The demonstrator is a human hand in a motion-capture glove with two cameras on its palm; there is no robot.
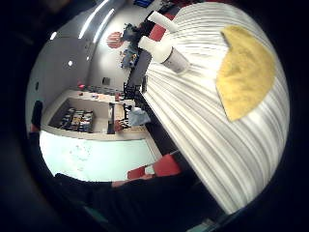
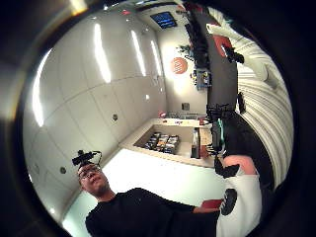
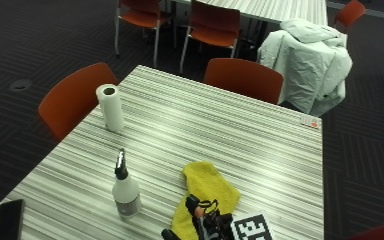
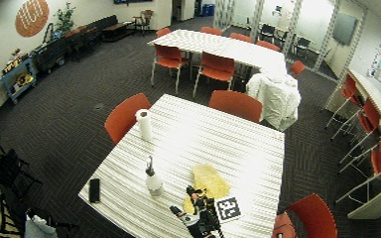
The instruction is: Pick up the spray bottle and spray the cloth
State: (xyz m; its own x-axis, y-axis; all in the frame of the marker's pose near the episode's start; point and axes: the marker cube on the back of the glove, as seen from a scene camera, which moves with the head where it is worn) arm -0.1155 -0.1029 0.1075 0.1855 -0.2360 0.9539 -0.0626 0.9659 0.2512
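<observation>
The spray bottle (image 3: 126,192) stands upright on the striped table (image 3: 245,135) near its front left, with a black nozzle and a pale body. To its right lies the yellow cloth (image 3: 208,190), crumpled and flat. My gloved right hand (image 3: 205,224) hovers at the cloth's near edge, about a hand's width right of the bottle, and holds nothing. The little finger side palm view looks sideways across the table at the bottle (image 1: 166,53) and the cloth (image 1: 246,72); no fingers cross that view.
A paper towel roll (image 3: 111,107) stands at the table's left edge beyond the bottle. A black phone (image 3: 9,226) lies at the front left corner. Red chairs (image 3: 72,100) ring the table; one at the far side carries a white jacket (image 3: 308,62).
</observation>
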